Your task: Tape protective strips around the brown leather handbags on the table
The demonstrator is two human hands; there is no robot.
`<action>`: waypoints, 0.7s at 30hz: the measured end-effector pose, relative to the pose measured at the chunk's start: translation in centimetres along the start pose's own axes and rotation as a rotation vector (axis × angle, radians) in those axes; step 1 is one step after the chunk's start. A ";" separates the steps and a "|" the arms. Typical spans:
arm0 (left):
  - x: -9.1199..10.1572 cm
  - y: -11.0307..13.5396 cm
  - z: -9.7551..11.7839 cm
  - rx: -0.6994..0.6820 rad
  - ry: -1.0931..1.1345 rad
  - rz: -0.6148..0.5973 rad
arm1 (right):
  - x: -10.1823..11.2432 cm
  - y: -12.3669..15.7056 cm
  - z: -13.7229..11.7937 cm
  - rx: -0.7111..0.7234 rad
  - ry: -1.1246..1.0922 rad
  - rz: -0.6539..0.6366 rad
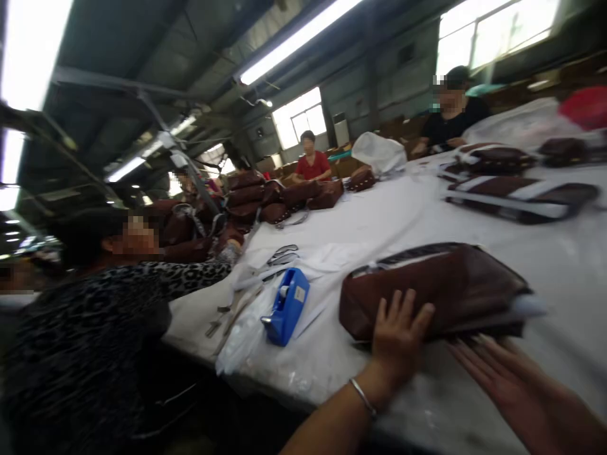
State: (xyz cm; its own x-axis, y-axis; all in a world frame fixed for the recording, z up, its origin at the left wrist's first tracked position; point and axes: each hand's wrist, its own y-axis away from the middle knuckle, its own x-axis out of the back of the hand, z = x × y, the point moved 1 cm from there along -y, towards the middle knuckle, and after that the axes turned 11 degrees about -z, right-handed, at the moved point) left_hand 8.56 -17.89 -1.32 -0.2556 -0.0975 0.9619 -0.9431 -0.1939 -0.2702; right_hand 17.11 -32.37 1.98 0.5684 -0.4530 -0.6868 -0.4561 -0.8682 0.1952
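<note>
My left hand (401, 338), a silver bangle (363, 397) at its wrist, rests with fingers spread on the near side of a brown leather-look bag (446, 284), which lies on the white-covered table (374, 230). My right hand (516, 379), fingers extended, is at the bag's lower edge; blur hides whether it touches. Left of the bag sits a blue tape dispenser (289, 306); beyond, brown bags (246, 196) lie piled.

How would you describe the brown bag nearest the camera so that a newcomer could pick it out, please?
Start at the large white table and come to its near side. To the picture's right of the blue tape dispenser lies a dark brown bag; unlike the other brown bags, it has the camera wearer's left hand resting on it.
</note>
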 end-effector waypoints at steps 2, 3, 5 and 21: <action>-0.1 0.0 -0.2 0.024 0.039 0.042 | -0.7 1.4 -0.4 0.139 0.125 0.038; -0.1 0.0 -0.4 0.027 0.059 0.087 | -0.6 1.9 -0.8 0.204 0.250 0.023; -0.4 -0.4 -0.9 0.009 0.107 0.186 | 0.9 2.5 -1.9 0.227 0.612 -0.030; -1.0 -0.4 -2.0 -0.077 0.130 0.309 | 24.7 4.0 -13.8 0.375 1.967 0.566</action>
State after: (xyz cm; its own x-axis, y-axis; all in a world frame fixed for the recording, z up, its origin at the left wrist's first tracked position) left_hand 8.78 -15.72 -2.13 -0.5519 -0.0136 0.8338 -0.8289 -0.1004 -0.5503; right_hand 38.81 -49.81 -4.53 0.0412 -0.3787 0.9246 -0.7442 -0.6291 -0.2245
